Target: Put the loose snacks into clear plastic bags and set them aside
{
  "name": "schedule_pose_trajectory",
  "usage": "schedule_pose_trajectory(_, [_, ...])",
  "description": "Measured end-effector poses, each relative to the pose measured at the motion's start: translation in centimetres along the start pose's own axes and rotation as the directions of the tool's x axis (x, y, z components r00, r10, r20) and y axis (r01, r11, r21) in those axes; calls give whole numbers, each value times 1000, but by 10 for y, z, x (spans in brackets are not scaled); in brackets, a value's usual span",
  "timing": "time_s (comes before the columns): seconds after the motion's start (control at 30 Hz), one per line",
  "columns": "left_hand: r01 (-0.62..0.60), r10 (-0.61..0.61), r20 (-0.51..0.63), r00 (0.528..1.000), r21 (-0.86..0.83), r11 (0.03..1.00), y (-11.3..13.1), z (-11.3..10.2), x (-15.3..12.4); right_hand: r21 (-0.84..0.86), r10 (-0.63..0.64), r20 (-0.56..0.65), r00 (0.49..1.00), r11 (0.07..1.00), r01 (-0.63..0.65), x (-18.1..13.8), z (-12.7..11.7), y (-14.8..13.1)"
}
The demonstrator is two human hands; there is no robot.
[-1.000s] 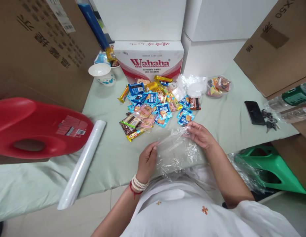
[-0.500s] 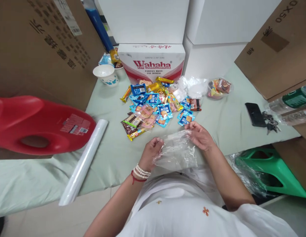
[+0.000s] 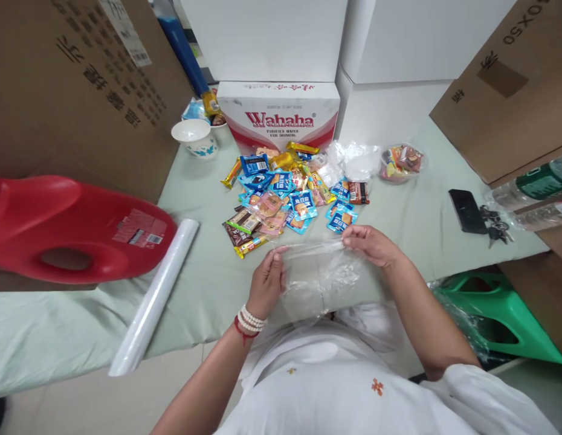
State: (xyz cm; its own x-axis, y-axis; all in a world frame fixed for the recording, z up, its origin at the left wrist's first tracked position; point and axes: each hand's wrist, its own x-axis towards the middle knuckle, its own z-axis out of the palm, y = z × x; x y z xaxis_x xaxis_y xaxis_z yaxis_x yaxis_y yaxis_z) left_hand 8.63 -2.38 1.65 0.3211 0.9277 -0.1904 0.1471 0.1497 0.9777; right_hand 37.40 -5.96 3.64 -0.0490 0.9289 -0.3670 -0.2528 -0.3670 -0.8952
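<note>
A clear plastic bag (image 3: 318, 275) hangs stretched between both my hands above the near edge of the table. My left hand (image 3: 266, 282) pinches its left top corner, fingers closed. At the bag's right top corner my right hand (image 3: 369, 244) grips the film, fingers closed too. Just beyond the bag lies a heap of wrapped snacks (image 3: 287, 193) in blue, gold and brown packets on the pale green tablecloth (image 3: 208, 266).
A roll of clear film (image 3: 154, 302) lies at left beside a red plastic stool (image 3: 67, 226). A Wahaha carton (image 3: 278, 115) and paper cup (image 3: 193, 137) stand behind. A filled snack bag (image 3: 401, 160), phone (image 3: 466, 208), keys and bottles are at right; a green stool (image 3: 494, 314) sits below.
My hands have drawn apart and pulled the bag's top edge taut; half a second ago the bag was bunched between them. The left hand shifted left and slightly up.
</note>
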Motion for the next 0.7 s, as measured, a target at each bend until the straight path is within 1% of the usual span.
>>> schedule_pose_trajectory(0.07, [37,-36,-37,999,8,999,-4,-3,3,92,-76,-157,985,992,91,11,-3,-2])
schedule_pose_trajectory(0.17, [45,-37,-107,994,80,996,-14,-7,11,140,-147,-345,927,969,205,32,-7,-2])
schedule_pose_trajectory(0.23, [8,31,-209,977,184,983,-18,-10,16,105,-186,-437,880,961,255,44,-8,2])
schedule_pose_trajectory(0.27, [-21,95,-287,953,249,968,-18,-12,18,73,-206,-468,859,960,270,49,-7,5])
schedule_pose_trajectory(0.3, [-57,183,-371,911,326,944,-17,-13,18,37,-228,-491,841,959,282,52,-6,7])
schedule_pose_trajectory(0.33, [-97,293,-436,851,418,903,-15,-14,17,0,-251,-506,825,957,291,55,-5,10])
schedule_pose_trajectory(0.37, [-143,418,-461,783,521,841,-12,-14,14,-38,-278,-514,811,952,302,56,-3,13])
schedule_pose_trajectory(0.4, [-197,545,-429,720,627,753,-9,-13,11,-78,-309,-516,799,946,315,56,-1,15])
schedule_pose_trajectory(0.43, [-260,655,-340,675,721,643,-6,-11,7,-118,-338,-513,789,938,326,55,1,17])
schedule_pose_trajectory(0.47, [-327,727,-214,652,786,525,-2,-9,3,-156,-366,-507,780,929,334,54,3,19])
schedule_pose_trajectory(0.5, [-390,753,-79,653,818,423,0,-6,0,-191,-389,-501,773,921,340,53,3,20])
schedule_pose_trajectory(0.53, [-439,738,43,674,826,353,1,-4,-1,-220,-408,-499,765,913,344,52,3,21])
schedule_pose_trajectory(0.57, [-468,690,137,711,824,319,1,-3,-1,-244,-426,-506,750,905,349,50,1,21])
schedule_pose_trajectory(0.6, [-472,623,197,757,824,313,-1,-3,0,-266,-443,-523,728,896,355,49,-3,20])
schedule_pose_trajectory(0.63, [-456,552,226,802,830,322,-5,-4,2,-288,-461,-549,697,887,360,47,-8,19])
schedule_pose_trajectory(0.67, [-430,489,236,840,838,335,-9,-7,5,-312,-477,-581,660,879,361,45,-14,18])
schedule_pose_trajectory(0.7, [-409,440,239,866,845,345,-13,-11,7,-335,-484,-611,626,875,350,42,-20,16])
